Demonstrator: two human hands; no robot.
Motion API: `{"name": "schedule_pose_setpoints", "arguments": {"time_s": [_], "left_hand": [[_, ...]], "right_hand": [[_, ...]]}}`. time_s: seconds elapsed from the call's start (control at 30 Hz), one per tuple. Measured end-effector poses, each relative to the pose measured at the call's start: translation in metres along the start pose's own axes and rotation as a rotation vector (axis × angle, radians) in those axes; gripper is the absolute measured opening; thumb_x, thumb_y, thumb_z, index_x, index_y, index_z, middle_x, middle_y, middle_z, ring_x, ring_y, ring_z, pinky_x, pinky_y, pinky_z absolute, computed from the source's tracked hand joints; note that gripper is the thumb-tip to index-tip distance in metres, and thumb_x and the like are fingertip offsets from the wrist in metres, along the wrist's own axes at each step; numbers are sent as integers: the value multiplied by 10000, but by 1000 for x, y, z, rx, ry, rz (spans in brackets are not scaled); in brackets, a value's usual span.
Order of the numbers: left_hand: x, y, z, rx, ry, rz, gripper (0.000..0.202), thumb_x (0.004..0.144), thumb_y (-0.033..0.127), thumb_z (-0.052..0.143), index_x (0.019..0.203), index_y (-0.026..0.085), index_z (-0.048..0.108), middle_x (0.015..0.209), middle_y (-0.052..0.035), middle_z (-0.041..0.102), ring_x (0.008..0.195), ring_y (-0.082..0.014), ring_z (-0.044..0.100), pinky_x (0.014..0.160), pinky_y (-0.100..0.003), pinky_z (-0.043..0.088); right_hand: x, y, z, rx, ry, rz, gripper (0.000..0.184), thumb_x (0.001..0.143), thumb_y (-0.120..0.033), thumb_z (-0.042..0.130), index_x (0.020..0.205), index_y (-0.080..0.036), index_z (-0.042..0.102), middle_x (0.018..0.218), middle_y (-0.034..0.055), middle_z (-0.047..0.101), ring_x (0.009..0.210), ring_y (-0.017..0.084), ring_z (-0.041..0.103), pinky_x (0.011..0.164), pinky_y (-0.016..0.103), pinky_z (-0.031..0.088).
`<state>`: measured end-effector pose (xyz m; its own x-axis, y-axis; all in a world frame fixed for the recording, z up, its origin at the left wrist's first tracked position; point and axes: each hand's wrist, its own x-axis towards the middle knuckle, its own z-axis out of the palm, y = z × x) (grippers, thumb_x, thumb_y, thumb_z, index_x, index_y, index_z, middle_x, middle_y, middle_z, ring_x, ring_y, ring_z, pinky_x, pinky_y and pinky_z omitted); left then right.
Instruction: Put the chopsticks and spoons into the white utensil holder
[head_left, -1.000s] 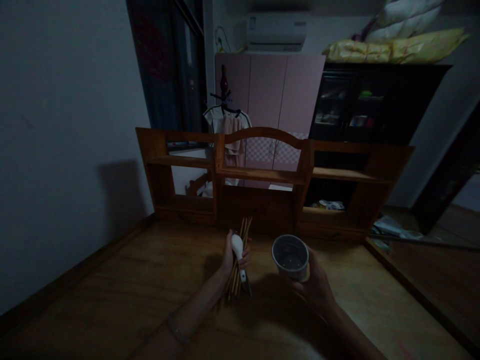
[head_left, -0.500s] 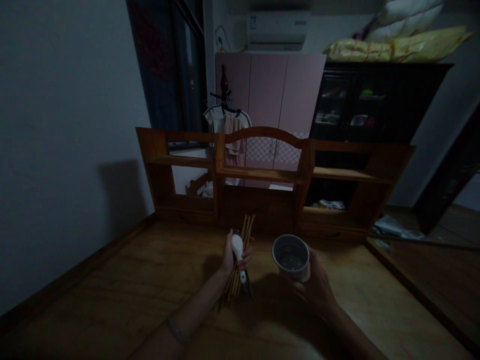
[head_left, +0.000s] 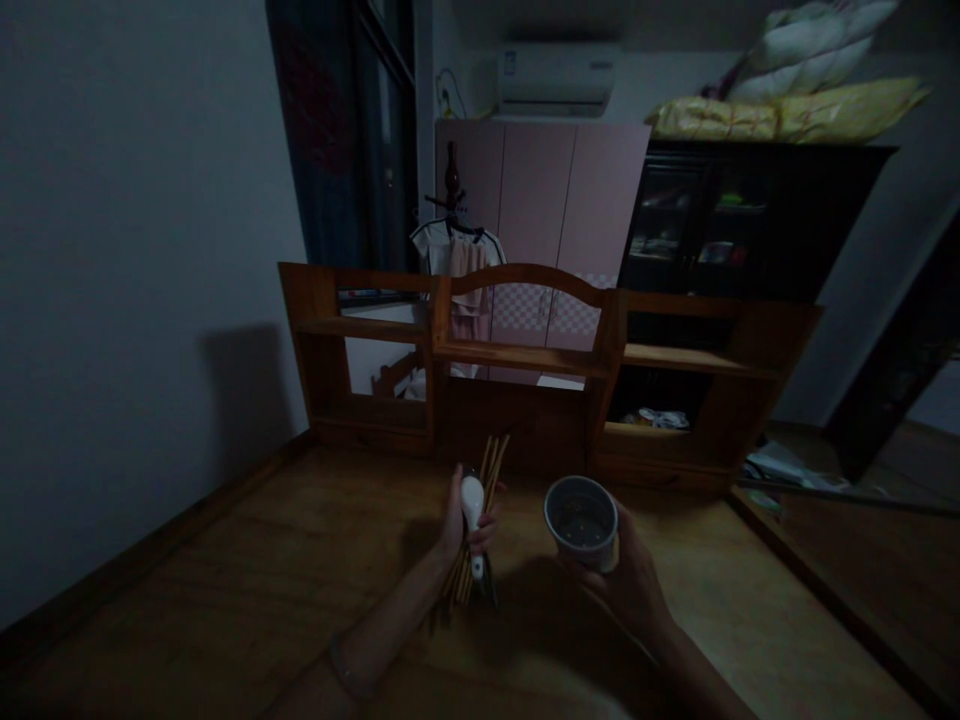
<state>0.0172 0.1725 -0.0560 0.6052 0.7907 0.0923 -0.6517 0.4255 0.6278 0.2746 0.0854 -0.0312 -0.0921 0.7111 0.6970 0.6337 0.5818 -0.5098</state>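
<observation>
My left hand [head_left: 452, 527] is closed round a bundle of chopsticks [head_left: 496, 462] together with a white soup spoon [head_left: 472, 498]. The chopsticks slant, their upper ends leaning right, and the spoon lies on top with its bowl up and its handle pointing down. Darker utensil ends stick out below the fingers, too dim to name. In my right hand [head_left: 626, 578] is a grey round utensil holder [head_left: 580, 522], gripped from its right side and below. Its mouth tilts toward me, and small holes show in its bottom. The two hands are apart, above the wooden table.
The wooden table [head_left: 300, 560] carries an open wooden shelf unit [head_left: 525, 358] along its far edge. A wall [head_left: 135, 300] closes off the left side. Beyond stand a pink wardrobe [head_left: 536, 200], a coat rack with clothes and a dark cabinet [head_left: 765, 220].
The view has tipped slightly upward, so the room sits a little lower in the picture. Both hands keep their hold; the spoon and chopsticks have shifted slightly.
</observation>
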Motion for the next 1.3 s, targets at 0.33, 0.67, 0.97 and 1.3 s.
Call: {"name": "schedule_pose_setpoints", "arguments": {"time_s": [0.33,0.67,0.97,1.3], "left_hand": [[17,-9,-2,234,290,28,655,768,803,398,824,168,546,458,52,450,261,-67,318,267,-181,287],[2,-14,18,388,446,93,469,692,579,723,721,141,559,554,29,517,361,-34,399,336,-137,288],[8,-16,11,348,385,63,415,715,508,744,732,131,570,440,54,446,348,-42,393,346,-131,258],[14,15,13,349,425,146,481,644,507,792,671,163,457,499,72,447,340,-15,309,334,-125,221]], "right_hand": [[2,-6,-2,-20,50,-7,742,725,-392,746,1341,-217,371,1190,124,582,1027,320,606,832,433,529],[1,-4,-2,17,8,14,721,732,-335,742,1337,-219,368,1215,120,565,1041,308,592,852,430,511],[2,-1,-2,13,27,29,732,738,-355,733,1353,-217,360,1213,122,580,1050,317,598,848,442,523],[11,3,-9,10,85,35,715,743,-358,748,1333,-197,379,1210,124,577,1062,306,590,878,434,505]]}}
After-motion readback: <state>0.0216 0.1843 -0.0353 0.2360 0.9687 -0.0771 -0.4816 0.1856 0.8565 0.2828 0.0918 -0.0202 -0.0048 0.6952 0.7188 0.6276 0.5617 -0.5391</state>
